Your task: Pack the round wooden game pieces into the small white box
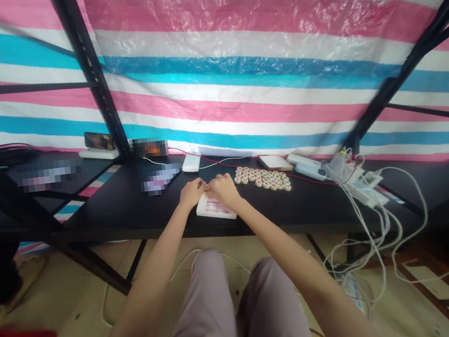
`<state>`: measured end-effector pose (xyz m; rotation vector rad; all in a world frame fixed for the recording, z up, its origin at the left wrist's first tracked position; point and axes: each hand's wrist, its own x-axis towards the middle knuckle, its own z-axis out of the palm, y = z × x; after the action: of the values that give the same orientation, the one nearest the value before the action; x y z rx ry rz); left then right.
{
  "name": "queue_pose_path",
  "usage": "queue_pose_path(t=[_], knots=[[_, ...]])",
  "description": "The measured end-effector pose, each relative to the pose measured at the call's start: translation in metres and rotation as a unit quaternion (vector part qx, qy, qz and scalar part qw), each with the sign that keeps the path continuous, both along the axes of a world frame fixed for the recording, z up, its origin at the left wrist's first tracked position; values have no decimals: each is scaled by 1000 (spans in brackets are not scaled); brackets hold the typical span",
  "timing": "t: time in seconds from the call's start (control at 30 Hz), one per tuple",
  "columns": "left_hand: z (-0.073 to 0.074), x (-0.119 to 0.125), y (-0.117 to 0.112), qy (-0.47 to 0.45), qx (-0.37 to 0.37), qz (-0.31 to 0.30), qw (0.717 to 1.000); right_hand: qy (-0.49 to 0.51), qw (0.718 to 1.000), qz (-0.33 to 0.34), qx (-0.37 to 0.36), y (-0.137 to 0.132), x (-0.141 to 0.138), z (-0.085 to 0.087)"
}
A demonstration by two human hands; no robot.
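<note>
Striped pink, white and blue plastic sheeting (240, 96) hung behind the black tabletop (132, 211). Near the tabletop's front edge lay a white rectangular slab (214, 211) with red lines. Left hand (191, 193) and right hand (225, 191) met over it, fingers bent; any grip could not be determined. Round cream discs (258, 183) lay mid-tabletop.

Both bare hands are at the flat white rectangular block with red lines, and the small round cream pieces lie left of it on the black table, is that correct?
Not quite: the head view shows the small round cream pieces lying to the right of the flat white rectangular block with red lines, on the black table. The rest stands.
</note>
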<state>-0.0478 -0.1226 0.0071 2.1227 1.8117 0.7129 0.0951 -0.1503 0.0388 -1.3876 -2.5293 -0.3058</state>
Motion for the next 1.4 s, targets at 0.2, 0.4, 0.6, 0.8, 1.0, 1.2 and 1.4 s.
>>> queue_pose_path(t=[0.2, 0.4, 0.6, 0.8, 1.0, 1.2, 1.4], knots=[[1, 1, -1, -8, 1, -7, 1000, 4, 997, 18, 75, -11, 24, 11], [4, 1, -2, -2, -6, -3, 1000, 36, 976, -177, 123, -15, 111, 4], [7, 3, -4, 0, -10, -4, 1000, -14, 969, -210, 126, -38, 154, -33], [5, 1, -4, -2, -5, -2, 1000, 1, 976, -167, 137, -36, 142, -38], [4, 1, -4, -3, -2, -4, 1000, 56, 982, -162, 82, -21, 138, -41], [2, 1, -2, -4, -4, -5, 1000, 180, 973, -142, 38, -36, 135, -35], [2, 0, -3, -6, 3, -7, 1000, 241, 967, -85, 9, -33, 84, -4]])
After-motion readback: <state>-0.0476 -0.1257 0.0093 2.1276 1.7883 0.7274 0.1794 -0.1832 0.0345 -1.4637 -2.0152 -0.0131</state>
